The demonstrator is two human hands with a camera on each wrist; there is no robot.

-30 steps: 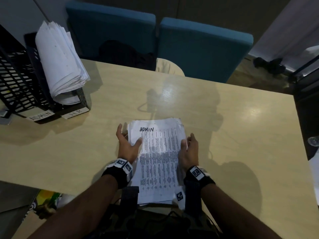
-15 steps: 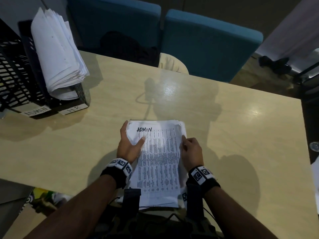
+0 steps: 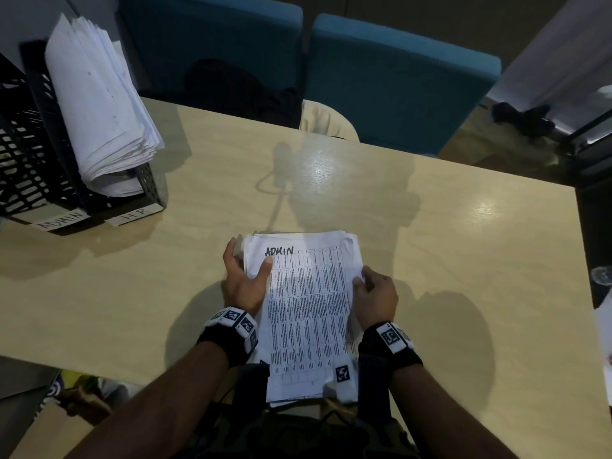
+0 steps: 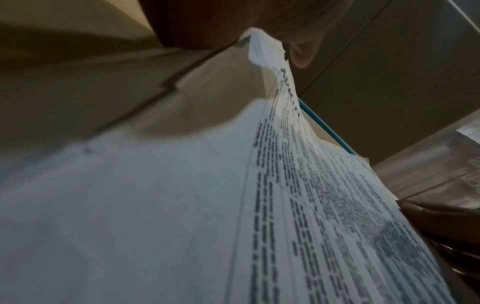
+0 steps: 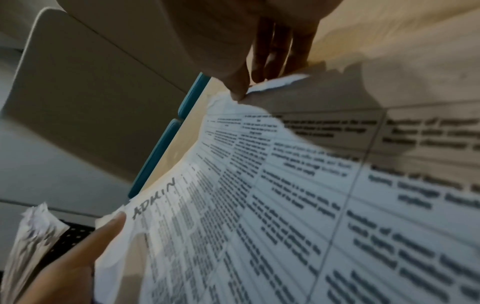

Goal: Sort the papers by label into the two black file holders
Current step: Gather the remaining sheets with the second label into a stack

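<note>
Pale wood-grain table (image 3: 430,260). Stack of printed papers (image 3: 308,313), top sheet marked ADMIN, at 6 o'clock. Two black mesh file holders (image 3: 39,167), tagged ADMIN and HR, at 10 o'clock.

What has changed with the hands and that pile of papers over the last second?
The right hand curled in from lying flat and now pinches the right edge of the top sheet marked ADMIN. The left hand keeps its thumb on the top left corner. The pile stays put on the table; the black file holders are unchanged.
</note>
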